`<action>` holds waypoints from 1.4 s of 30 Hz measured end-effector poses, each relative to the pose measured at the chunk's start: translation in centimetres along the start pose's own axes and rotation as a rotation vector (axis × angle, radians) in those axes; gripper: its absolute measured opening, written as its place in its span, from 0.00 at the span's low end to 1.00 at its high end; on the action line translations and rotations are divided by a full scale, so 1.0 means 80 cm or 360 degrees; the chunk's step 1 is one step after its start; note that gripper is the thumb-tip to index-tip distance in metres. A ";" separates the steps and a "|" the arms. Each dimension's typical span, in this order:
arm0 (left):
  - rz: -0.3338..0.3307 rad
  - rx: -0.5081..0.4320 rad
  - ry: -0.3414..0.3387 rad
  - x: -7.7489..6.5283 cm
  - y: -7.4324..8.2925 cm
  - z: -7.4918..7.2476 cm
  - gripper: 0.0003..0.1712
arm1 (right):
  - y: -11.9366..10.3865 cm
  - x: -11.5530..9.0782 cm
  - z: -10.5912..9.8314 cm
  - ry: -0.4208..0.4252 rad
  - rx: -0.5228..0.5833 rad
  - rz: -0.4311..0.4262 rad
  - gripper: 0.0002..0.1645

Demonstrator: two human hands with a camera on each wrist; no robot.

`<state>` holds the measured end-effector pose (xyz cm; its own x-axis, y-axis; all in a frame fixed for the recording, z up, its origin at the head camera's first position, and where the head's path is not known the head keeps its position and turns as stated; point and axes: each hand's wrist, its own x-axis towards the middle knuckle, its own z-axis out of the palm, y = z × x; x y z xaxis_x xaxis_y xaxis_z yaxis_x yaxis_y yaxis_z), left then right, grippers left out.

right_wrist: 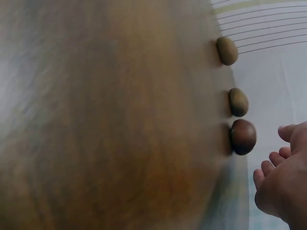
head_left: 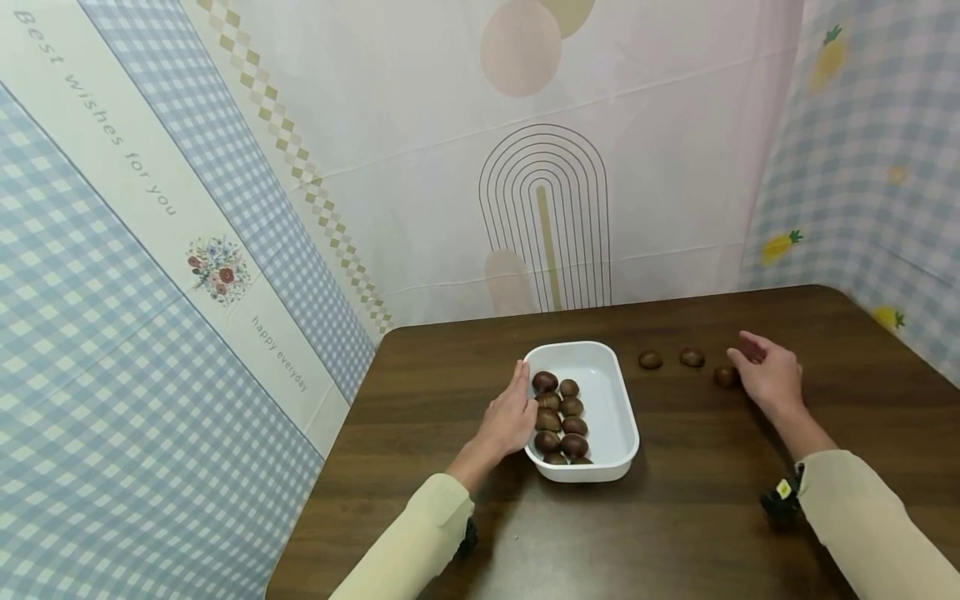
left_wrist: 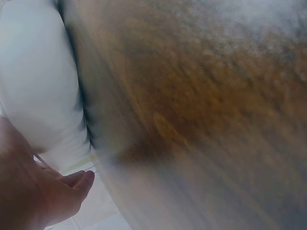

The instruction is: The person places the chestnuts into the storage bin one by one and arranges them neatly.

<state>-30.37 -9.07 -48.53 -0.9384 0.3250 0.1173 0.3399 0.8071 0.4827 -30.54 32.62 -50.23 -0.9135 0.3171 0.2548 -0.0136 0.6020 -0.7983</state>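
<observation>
A white rectangular dish (head_left: 611, 417) stands on the table, with several brown chestnuts (head_left: 573, 445) in two columns along its left side. My left hand (head_left: 512, 417) rests against the dish's left wall, fingers extended along it. In the left wrist view, that hand (left_wrist: 48, 191) is beside the white wall. To the right of the dish, three loose chestnuts lie in a row: one nearest the dish (head_left: 650, 359), a middle one (head_left: 692, 357) and a darker one (head_left: 725, 377). My right hand (head_left: 768, 375) is beside the darker chestnut, fingers bent loosely; the right wrist view shows a gap between them.
The dish's right half shows bare white bottom. A dark brown wooden table (head_left: 420, 375) bears everything, its far edge against a printed cloth (head_left: 435, 208). Blue checked cloth (head_left: 75, 350) hangs at the left, with another checked cloth (head_left: 862, 183) at the right.
</observation>
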 end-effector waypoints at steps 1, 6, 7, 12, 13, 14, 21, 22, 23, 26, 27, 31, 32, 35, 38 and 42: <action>-0.0002 0.0002 -0.0001 0.000 0.000 0.000 0.39 | 0.003 -0.001 0.001 -0.0029 -0.0008 -0.0015 0.34; -0.0001 0.0000 0.0004 -0.001 -0.001 0.000 0.39 | 0.013 -0.008 0.007 -0.0113 -0.0109 -0.0111 0.34; 0.0000 -0.0001 0.0005 -0.001 -0.001 0.000 0.39 | 0.013 -0.009 0.008 -0.0123 -0.0123 -0.0128 0.34; 0.0021 -0.0008 0.0013 0.000 0.000 -0.002 0.39 | 0.017 -0.011 0.015 -0.0147 -0.0197 -0.0166 0.33; 0.0022 -0.0009 0.0012 0.000 0.001 -0.003 0.39 | 0.017 -0.012 0.016 -0.0144 -0.0210 -0.0165 0.33; 0.0027 -0.0011 0.0012 0.000 0.001 -0.003 0.39 | 0.017 -0.012 0.017 -0.0140 -0.0219 -0.0164 0.32; 0.0027 -0.0023 0.0006 -0.001 0.001 -0.004 0.39 | 0.014 -0.016 0.018 -0.0128 -0.0249 -0.0165 0.30; 0.0024 -0.0025 0.0002 -0.001 0.002 -0.005 0.39 | 0.014 -0.017 0.017 -0.0135 -0.0252 -0.0163 0.29; 0.0023 -0.0026 -0.0001 -0.001 0.002 -0.005 0.39 | 0.013 -0.017 0.017 -0.0141 -0.0253 -0.0161 0.29; 0.0023 -0.0027 0.0006 -0.002 0.002 -0.004 0.39 | 0.012 -0.019 0.016 -0.0155 -0.0259 -0.0151 0.27; 0.0023 -0.0027 0.0007 -0.002 0.002 -0.004 0.39 | 0.012 -0.019 0.016 -0.0157 -0.0260 -0.0149 0.27; 0.0019 -0.0026 0.0010 -0.002 0.002 -0.003 0.39 | 0.012 -0.020 0.015 -0.0152 -0.0273 -0.0167 0.25; 0.0018 -0.0026 0.0009 -0.002 0.002 -0.003 0.39 | 0.013 -0.020 0.015 -0.0148 -0.0282 -0.0177 0.25; 0.0022 -0.0029 0.0015 -0.002 0.002 -0.003 0.39 | 0.013 -0.021 0.014 -0.0132 -0.0311 -0.0204 0.24; 0.0027 -0.0032 0.0026 -0.003 0.001 -0.002 0.39 | 0.013 -0.021 0.013 -0.0117 -0.0327 -0.0214 0.23; 0.0026 -0.0045 0.0024 -0.003 0.001 -0.003 0.39 | 0.012 -0.021 0.012 -0.0100 -0.0335 -0.0221 0.23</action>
<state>-30.15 -9.17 -48.31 -0.9336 0.3304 0.1385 0.3536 0.7875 0.5048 -29.41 31.99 -51.92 -0.9324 0.1787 0.3141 -0.0616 0.7778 -0.6255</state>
